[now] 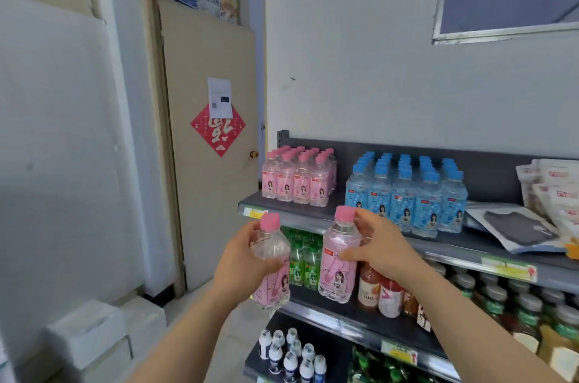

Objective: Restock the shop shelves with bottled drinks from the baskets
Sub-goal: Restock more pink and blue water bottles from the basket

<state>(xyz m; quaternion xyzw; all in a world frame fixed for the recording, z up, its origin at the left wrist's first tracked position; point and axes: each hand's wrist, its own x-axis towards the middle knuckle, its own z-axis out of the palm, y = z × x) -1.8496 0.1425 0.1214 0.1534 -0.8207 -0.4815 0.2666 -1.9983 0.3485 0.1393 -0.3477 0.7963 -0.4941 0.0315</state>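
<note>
Both bottles you're holding, the left bottle [271,257] and the right bottle [340,260], are clear glossy plastic with smooth, shiny pink labels. The pink caps [270,222] look like duller plastic. The shelf [463,244] in front of you is dark painted metal, pretty matt. That door [213,210] reads as matt painted wood with a shiny brass-looking knob [254,154], plus a white paper sheet [220,97] over a red paper diamond [217,135].

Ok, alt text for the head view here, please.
The left hand grips a tilted pink bottle and the right hand an upright pink bottle, both raised in front of a shop's top shelf. On it stand pink-capped bottles and, to their right, blue-capped bottles.
</note>
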